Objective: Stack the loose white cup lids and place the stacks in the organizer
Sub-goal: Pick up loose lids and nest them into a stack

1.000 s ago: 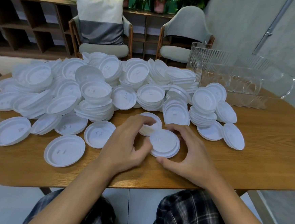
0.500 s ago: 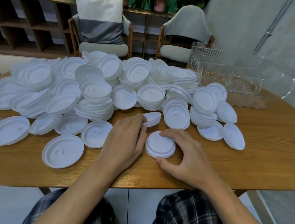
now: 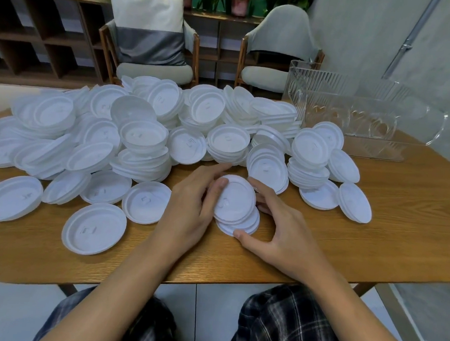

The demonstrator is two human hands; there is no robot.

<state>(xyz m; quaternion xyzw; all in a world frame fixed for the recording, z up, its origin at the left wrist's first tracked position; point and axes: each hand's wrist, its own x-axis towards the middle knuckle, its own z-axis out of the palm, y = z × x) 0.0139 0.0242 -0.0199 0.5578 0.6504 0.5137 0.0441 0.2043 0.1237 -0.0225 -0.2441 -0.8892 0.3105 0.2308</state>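
A small stack of white lids (image 3: 238, 211) lies on the wooden table (image 3: 375, 236) right in front of me. My left hand (image 3: 191, 208) grips a lid tilted on top of the stack, thumb on its upper face. My right hand (image 3: 281, 228) cups the stack from the right, thumb at its near edge and fingers behind it. A large heap of loose white lids (image 3: 140, 136) spreads across the table's left and middle. The clear plastic organizer (image 3: 363, 114) stands at the back right with nothing seen inside.
Single lids (image 3: 94, 231) lie flat near the table's front left edge. Short stacks (image 3: 309, 161) sit to the right of my hands. Two chairs (image 3: 153, 43) and a shelf unit stand beyond the table. A grey wall rises on the right.
My left hand has brought a lid from just behind the stack onto its top, tilted. My right hand stays cupped around the stack.
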